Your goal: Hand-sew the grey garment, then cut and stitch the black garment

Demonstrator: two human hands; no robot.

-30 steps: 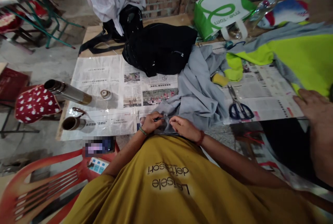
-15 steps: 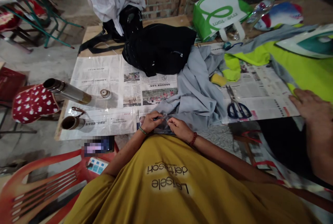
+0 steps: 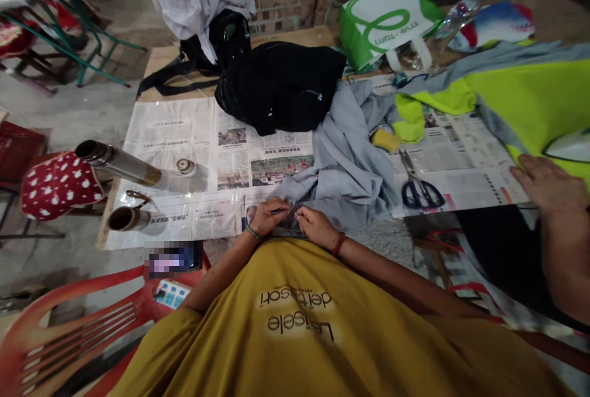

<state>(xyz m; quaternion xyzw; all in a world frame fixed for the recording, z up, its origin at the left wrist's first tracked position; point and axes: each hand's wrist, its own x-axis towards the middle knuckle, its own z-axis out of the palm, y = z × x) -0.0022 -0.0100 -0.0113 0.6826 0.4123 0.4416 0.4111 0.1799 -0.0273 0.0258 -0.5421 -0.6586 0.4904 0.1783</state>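
Note:
My left hand [image 3: 266, 217], with a green bracelet at the wrist, is closed around a small slim dark tool [image 3: 278, 210] whose exact kind I cannot make out. Just to its right, my right hand [image 3: 317, 226], wearing a red bead bracelet, pinches its thumb and fingers together; what lies between them is too small to tell. Both hands are close together over the near edge of a crumpled grey cloth garment [image 3: 350, 157] at the table's front. Right of the cloth lies a pair of dark-handled scissors [image 3: 420, 188], with a yellow sponge-like block [image 3: 386, 140] behind it.
Newspaper [image 3: 170, 133] covers the table. A steel flask [image 3: 117, 162], its cap [image 3: 185, 167] and a mug [image 3: 129, 217] stand left. A black bag [image 3: 281, 86] lies behind. At right, another person's hand [image 3: 548, 182] rests by an iron [image 3: 571, 147] on a yellow-green garment [image 3: 530, 93].
The iron at the right has moved toward the near right, across the yellow-green garment. My hands stay in nearly the same place, their fingertips shifting slightly.

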